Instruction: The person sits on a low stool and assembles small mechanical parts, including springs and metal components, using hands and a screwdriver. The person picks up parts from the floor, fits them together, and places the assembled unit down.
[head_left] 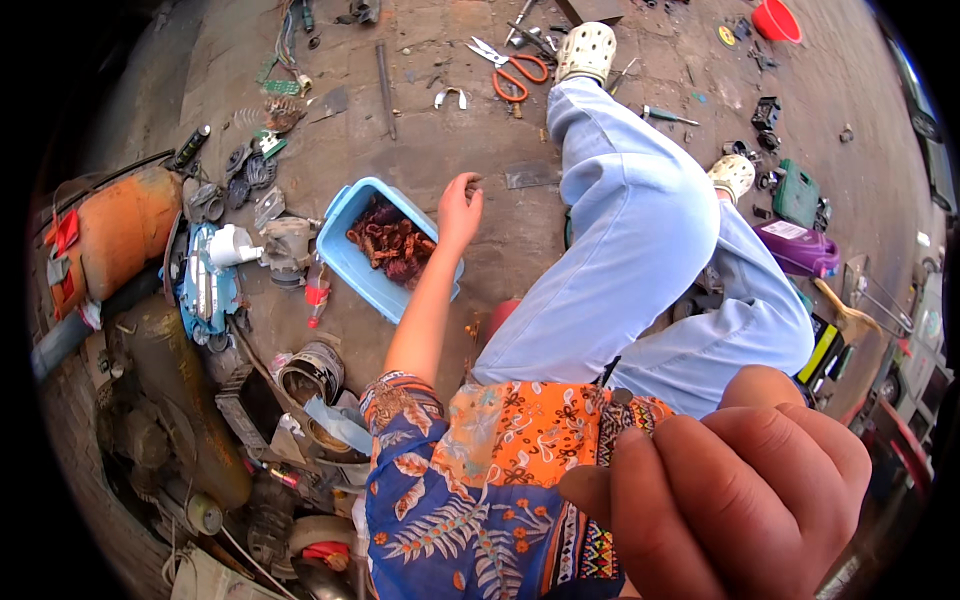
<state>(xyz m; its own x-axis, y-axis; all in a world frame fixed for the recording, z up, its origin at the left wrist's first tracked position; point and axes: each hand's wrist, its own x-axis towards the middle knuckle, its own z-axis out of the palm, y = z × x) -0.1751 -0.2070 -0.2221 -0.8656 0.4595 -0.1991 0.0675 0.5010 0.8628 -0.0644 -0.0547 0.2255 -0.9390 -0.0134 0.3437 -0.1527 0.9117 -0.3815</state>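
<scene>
On the grimy floor (345,145), just left of the person's pale blue trousers (620,250), sits a light blue plastic bin (357,275) with a heap of reddish-brown, coil-like scraps (392,245) inside. The left forearm crosses the bin's right side, and the left hand (461,208) hangs just beyond the far rim, fingers bent; I can't tell whether they pinch anything. The right hand (745,480) is raised close to me over the patterned shirt (520,440), its fingers curled closed, whatever they may hold hidden from here. Beyond the bin lie orange-handled scissors (512,80) and a dark metal bar (385,92). Left of it, a red-labelled bottle (317,292) lies near an open tin (312,372).
</scene>
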